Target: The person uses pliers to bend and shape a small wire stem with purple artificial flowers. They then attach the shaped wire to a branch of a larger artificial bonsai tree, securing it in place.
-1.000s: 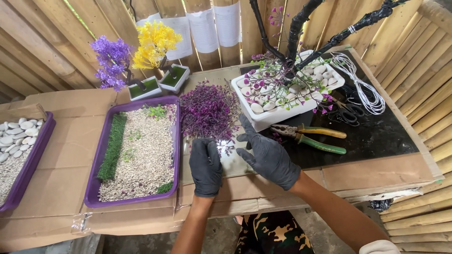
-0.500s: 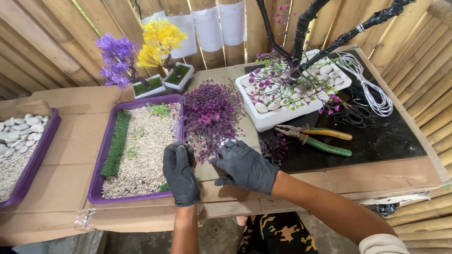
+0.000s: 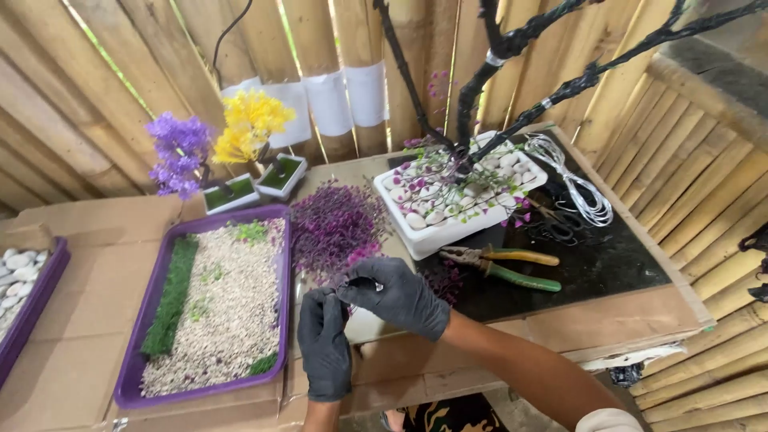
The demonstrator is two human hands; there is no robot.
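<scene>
Left hand [image 3: 323,342] and right hand [image 3: 398,298]: fingers pinched shut on one purple sprig [image 3: 350,282], steadying it; sprig pile [image 3: 332,228] just beyond.

Crowded middle, open front edge

The hands [image 3: 352,308] are working over a bare strip of the cardboard-covered tabletop [image 3: 88,264], and that near edge is lying open to left and right. The purple tray of gravel [image 3: 210,308] is closing off the left side, the heap of purple sprigs [image 3: 332,228] is blocking the way straight ahead, and the pliers [image 3: 504,268] are lying just to the right. Farther back, the white planter of stones [image 3: 456,200] and its dark branches [image 3: 520,88] are filling the space above (reaching high overhead), with the coil of white wire [image 3: 580,188] beside it.
</scene>
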